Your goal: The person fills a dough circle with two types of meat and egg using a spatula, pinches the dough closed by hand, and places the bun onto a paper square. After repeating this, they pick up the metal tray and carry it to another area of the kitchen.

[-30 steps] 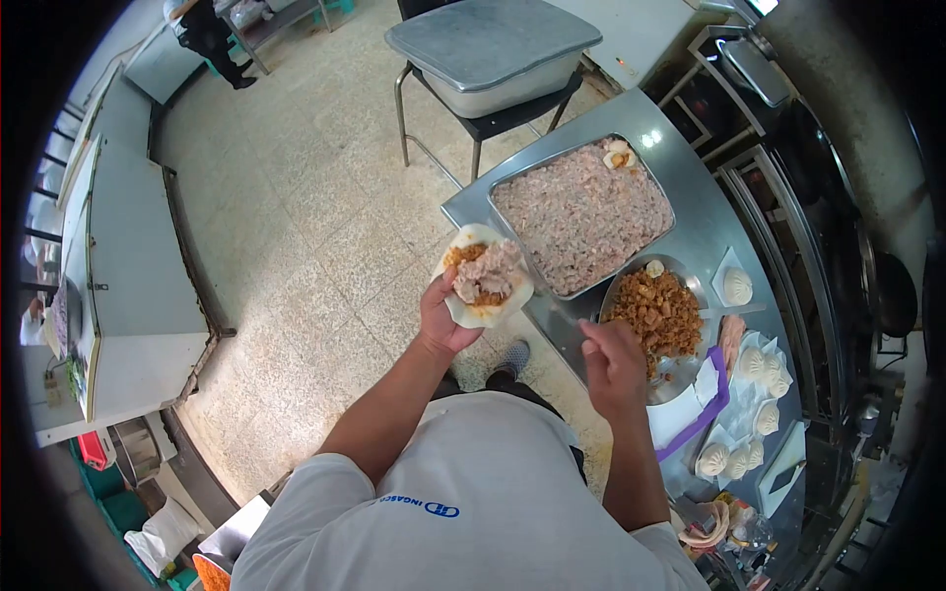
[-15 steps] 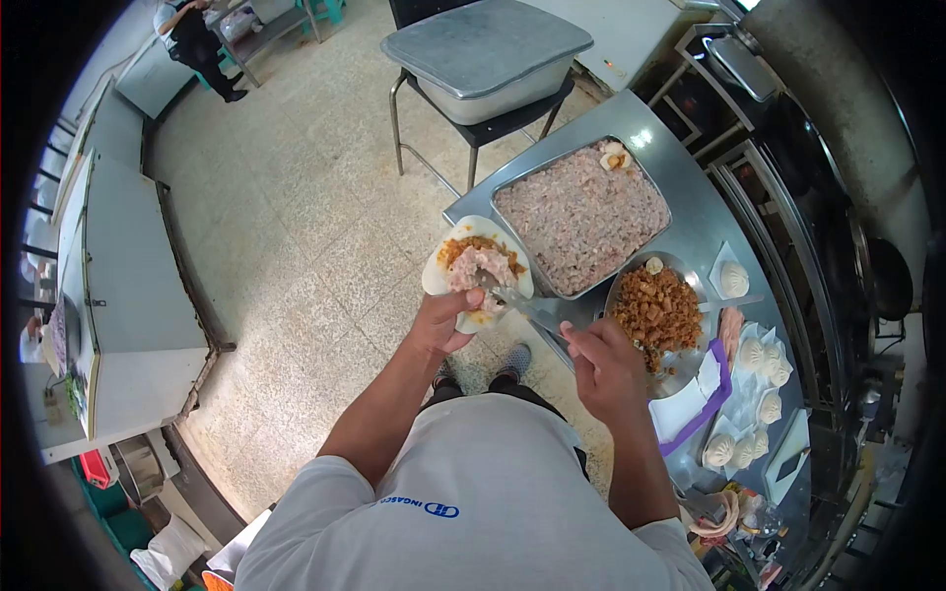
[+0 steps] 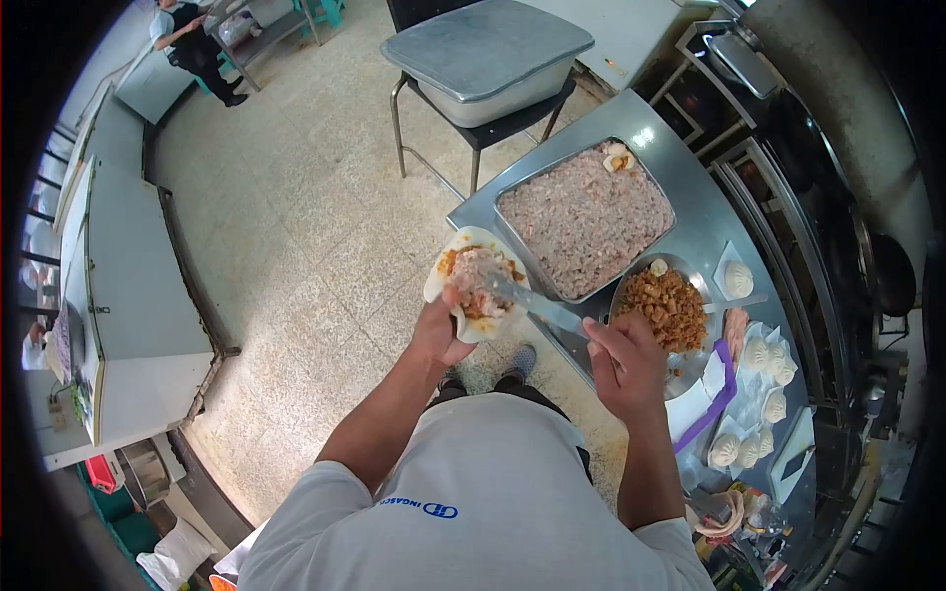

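A flat round of dough (image 3: 440,279) rests in my left hand (image 3: 439,330), whose thumb lies over its edge. Pink minced meat (image 3: 481,268) and brown chopped filling are spread on the dough. My right hand (image 3: 629,366) is closed round the handle of a flat metal spatula (image 3: 552,312), its blade pressed on the meat. Beyond my hands, a metal tray (image 3: 549,278) is full of pink meat mixture, with a pale piece at its far corner. Nearer my right hand, a steel bowl (image 3: 628,281) holds brown chopped filling and a light-coloured utensil.
Several pleated buns (image 3: 757,355) sit on paper along the right of the steel table (image 3: 695,241). A lidded tub (image 3: 488,49) stands on a black chair ahead. Dark racks line the right side. Another person (image 3: 187,44) stands far off at upper left.
The spatula's blade has swept over the meat, leaving it flatter and more spread across the dough. My right hand has shifted right and slightly down. The dough has dropped a little.
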`<action>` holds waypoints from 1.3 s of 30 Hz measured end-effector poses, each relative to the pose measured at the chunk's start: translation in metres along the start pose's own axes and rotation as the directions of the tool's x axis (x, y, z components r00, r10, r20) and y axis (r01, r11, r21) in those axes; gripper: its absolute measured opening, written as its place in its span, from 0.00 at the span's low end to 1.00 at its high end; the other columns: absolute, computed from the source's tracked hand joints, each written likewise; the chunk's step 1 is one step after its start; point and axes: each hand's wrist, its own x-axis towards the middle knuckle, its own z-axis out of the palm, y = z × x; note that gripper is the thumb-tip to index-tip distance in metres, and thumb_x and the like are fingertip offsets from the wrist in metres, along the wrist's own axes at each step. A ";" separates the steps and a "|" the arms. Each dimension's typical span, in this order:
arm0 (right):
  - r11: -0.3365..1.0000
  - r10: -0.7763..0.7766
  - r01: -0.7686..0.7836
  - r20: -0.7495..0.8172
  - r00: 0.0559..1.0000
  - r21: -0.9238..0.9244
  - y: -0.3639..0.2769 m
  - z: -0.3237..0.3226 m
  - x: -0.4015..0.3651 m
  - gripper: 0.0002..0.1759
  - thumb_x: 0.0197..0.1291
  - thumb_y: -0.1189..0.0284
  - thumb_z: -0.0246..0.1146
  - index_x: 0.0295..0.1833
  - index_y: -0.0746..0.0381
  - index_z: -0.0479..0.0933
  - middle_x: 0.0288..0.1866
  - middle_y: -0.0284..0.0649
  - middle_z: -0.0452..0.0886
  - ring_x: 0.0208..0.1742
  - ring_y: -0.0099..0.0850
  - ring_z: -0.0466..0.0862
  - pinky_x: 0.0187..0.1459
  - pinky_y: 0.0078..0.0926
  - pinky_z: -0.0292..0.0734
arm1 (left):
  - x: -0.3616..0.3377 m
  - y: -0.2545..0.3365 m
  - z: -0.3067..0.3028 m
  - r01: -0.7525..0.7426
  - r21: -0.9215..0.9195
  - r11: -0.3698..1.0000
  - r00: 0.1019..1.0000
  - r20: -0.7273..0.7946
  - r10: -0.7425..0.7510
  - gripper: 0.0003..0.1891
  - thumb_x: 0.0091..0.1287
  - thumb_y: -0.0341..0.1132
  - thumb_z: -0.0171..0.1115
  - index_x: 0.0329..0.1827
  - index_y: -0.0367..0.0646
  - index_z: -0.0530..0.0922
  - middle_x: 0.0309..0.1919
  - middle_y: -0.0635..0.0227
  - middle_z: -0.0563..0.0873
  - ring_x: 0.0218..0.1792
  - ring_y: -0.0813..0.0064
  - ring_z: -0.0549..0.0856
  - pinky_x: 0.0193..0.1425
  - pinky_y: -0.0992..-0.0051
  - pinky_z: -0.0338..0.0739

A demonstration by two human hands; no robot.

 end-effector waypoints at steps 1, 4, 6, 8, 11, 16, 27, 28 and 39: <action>0.997 0.001 0.000 -0.009 1.000 0.083 0.000 -0.001 -0.001 0.20 0.52 0.81 0.66 0.51 0.53 0.86 0.31 0.38 0.73 0.28 0.33 0.78 0.27 0.30 0.73 | 0.001 0.001 -0.001 -0.004 -0.001 1.000 1.000 -0.003 0.004 0.37 0.59 0.34 0.73 0.71 0.44 0.67 0.62 0.57 0.80 0.64 0.56 0.80 0.69 0.53 0.75; 0.999 -0.042 0.042 0.034 0.999 -0.007 0.015 0.021 -0.005 0.19 0.53 0.81 0.66 0.51 0.55 0.86 0.31 0.38 0.74 0.28 0.33 0.78 0.27 0.30 0.72 | 0.005 0.002 0.004 0.022 -0.006 1.000 0.994 -0.110 -0.023 0.34 0.63 0.38 0.69 0.72 0.42 0.67 0.62 0.56 0.80 0.66 0.54 0.78 0.70 0.50 0.73; 1.000 -0.019 0.019 0.051 0.998 0.003 0.020 0.014 -0.006 0.19 0.53 0.82 0.66 0.51 0.55 0.86 0.31 0.38 0.74 0.27 0.33 0.78 0.27 0.30 0.72 | 0.006 -0.002 0.010 -0.028 0.110 0.994 0.998 -0.047 0.033 0.32 0.67 0.41 0.65 0.72 0.40 0.66 0.64 0.54 0.79 0.66 0.53 0.78 0.70 0.51 0.73; 1.000 0.006 -0.008 0.076 0.997 0.027 0.017 0.000 -0.002 0.19 0.53 0.82 0.66 0.51 0.56 0.86 0.32 0.38 0.74 0.27 0.32 0.78 0.27 0.29 0.72 | 0.002 0.005 0.008 0.016 0.044 0.999 1.000 -0.016 -0.015 0.33 0.67 0.41 0.64 0.73 0.40 0.66 0.65 0.53 0.79 0.65 0.52 0.79 0.70 0.51 0.73; 0.999 0.000 -0.004 0.096 0.995 0.035 0.021 -0.029 0.008 0.18 0.54 0.82 0.66 0.51 0.57 0.86 0.32 0.38 0.75 0.28 0.32 0.79 0.28 0.29 0.73 | 0.006 0.030 -0.015 0.214 0.098 0.972 0.977 0.000 -0.215 0.34 0.67 0.42 0.64 0.73 0.39 0.65 0.66 0.52 0.77 0.66 0.52 0.78 0.71 0.52 0.72; 0.982 -0.071 0.060 0.055 0.996 0.180 0.036 -0.038 0.014 0.16 0.54 0.81 0.68 0.50 0.57 0.85 0.34 0.37 0.76 0.30 0.33 0.80 0.29 0.30 0.74 | -0.003 0.010 0.014 0.259 -0.024 0.966 0.957 0.144 -0.253 0.39 0.64 0.45 0.67 0.75 0.37 0.63 0.67 0.50 0.76 0.67 0.51 0.78 0.73 0.49 0.70; 0.869 0.217 -0.079 0.233 0.948 -0.488 0.111 -0.033 0.018 0.16 0.61 0.75 0.59 0.53 0.54 0.83 0.39 0.44 0.81 0.40 0.45 0.84 0.39 0.45 0.79 | -0.009 0.000 -0.024 0.145 0.371 0.917 0.983 -0.160 -0.091 0.41 0.60 0.42 0.71 0.74 0.36 0.64 0.65 0.50 0.78 0.64 0.53 0.81 0.71 0.52 0.73; 0.870 0.245 -0.065 0.313 0.918 -0.489 0.117 -0.027 0.017 0.16 0.61 0.75 0.58 0.53 0.55 0.82 0.40 0.44 0.81 0.40 0.46 0.85 0.40 0.46 0.80 | -0.011 -0.003 -0.013 0.141 0.369 0.919 0.983 -0.159 -0.087 0.41 0.60 0.42 0.71 0.74 0.36 0.64 0.65 0.50 0.78 0.64 0.53 0.81 0.71 0.52 0.73; 0.949 0.195 -0.102 0.299 0.934 -0.299 0.108 -0.010 -0.002 0.15 0.60 0.74 0.59 0.51 0.56 0.84 0.40 0.44 0.84 0.40 0.47 0.85 0.41 0.46 0.80 | -0.007 -0.015 -0.080 0.253 0.052 0.966 0.967 -0.030 -0.252 0.36 0.64 0.45 0.65 0.72 0.35 0.67 0.67 0.50 0.77 0.66 0.52 0.78 0.74 0.53 0.68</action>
